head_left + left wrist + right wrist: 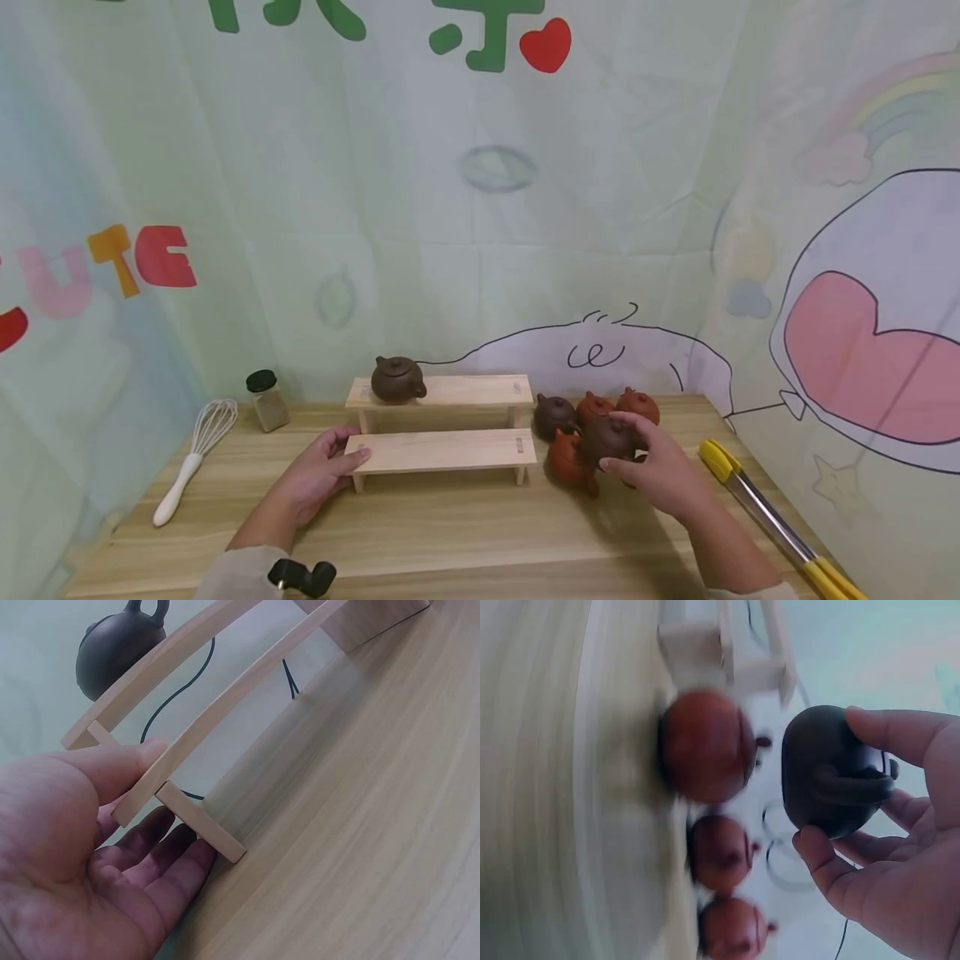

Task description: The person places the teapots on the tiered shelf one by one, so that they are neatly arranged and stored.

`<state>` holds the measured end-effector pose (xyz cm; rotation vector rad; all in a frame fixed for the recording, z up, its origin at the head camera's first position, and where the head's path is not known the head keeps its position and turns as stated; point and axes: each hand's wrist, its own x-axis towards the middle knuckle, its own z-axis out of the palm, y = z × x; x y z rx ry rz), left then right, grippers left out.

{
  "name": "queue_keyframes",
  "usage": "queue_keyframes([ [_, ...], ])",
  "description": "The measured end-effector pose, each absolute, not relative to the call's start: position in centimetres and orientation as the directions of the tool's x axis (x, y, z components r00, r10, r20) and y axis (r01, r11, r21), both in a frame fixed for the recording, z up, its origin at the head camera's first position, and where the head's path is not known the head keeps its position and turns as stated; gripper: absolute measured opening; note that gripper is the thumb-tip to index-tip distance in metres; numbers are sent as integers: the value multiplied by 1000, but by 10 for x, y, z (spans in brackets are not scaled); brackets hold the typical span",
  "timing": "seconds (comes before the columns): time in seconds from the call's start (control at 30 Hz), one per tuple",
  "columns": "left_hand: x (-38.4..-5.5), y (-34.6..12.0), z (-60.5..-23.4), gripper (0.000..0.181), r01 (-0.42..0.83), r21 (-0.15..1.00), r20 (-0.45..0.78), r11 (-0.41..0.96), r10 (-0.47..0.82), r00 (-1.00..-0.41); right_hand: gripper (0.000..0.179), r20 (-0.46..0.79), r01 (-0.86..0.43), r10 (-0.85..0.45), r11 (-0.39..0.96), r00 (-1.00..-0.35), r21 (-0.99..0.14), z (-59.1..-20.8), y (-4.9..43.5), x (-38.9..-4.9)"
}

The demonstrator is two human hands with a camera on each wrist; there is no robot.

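My left hand (318,477) grips the left end of the lower step of a two-step wooden stand (442,451). In the left wrist view its thumb lies on the board and its fingers curl by the leg (201,821). A dark brown teapot (397,380) sits at the left of the upper step. My right hand (663,473) holds another dark brown teapot (821,761) by its body, raised off the table, its handle towards the palm. Behind and below it are an orange-red teapot (570,463), two more red teapots (637,405) and a dark one (553,417).
On the left of the wooden table (450,542) lie a white-handled whisk (192,462) and a black-lidded jar (267,402). Yellow-tipped tongs (776,521) lie along the right edge. A printed curtain (420,208) hangs close behind the stand.
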<state>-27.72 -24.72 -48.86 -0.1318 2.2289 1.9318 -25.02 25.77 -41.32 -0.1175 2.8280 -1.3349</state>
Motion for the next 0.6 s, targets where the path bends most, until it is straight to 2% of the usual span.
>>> queue_keyframes([
  [0.2, -277, -247, -488, 70, -190, 971, -200, 148, 59, -978, 70, 35, -94, -118, 546, -992, -832, -409, 220, -247],
  [0.4, -278, -245, -489, 68, -188, 971, -198, 149, 61, -978, 67, 107, -202, -209, 510, -972, -836, -410, 185, -254],
  [0.6, -277, -247, -489, 67, -183, 971, -194, 155, 57, -979, 68, 139, -255, -244, 548, -960, -797, -401, 150, -272],
])
